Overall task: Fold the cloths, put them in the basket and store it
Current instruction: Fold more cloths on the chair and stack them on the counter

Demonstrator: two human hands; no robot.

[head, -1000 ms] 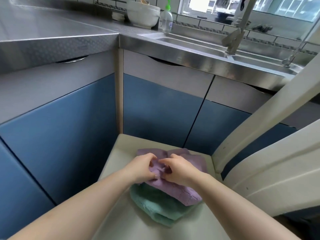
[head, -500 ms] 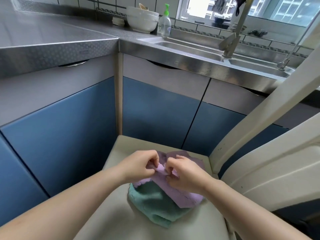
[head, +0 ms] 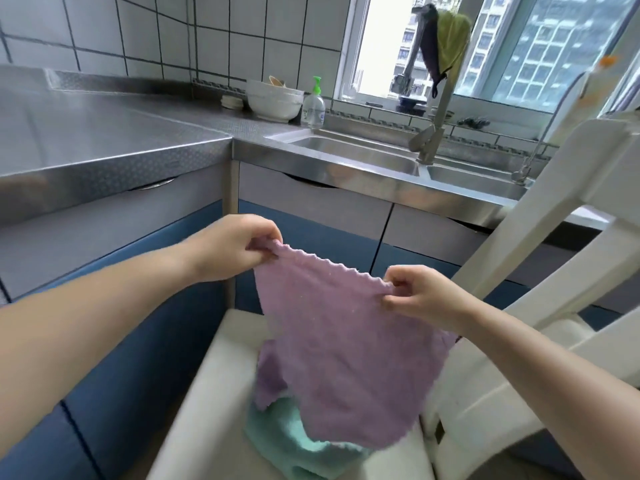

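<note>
Two bare forearms enter from the lower corners; no sleeve, cuff or fabric covers either one as far as the picture's edge; the left hand [head: 230, 249] wears no glove, ring or bracelet; the right hand [head: 424, 294] is equally unadorned, its wrist free of watch or band; the fingernails that show are short and carry no visible polish, though motion blur softens the detail; the forearms look smooth, with no marks, tattoos or plasters to be made out; nothing else of the person's body or clothing shows.
</note>
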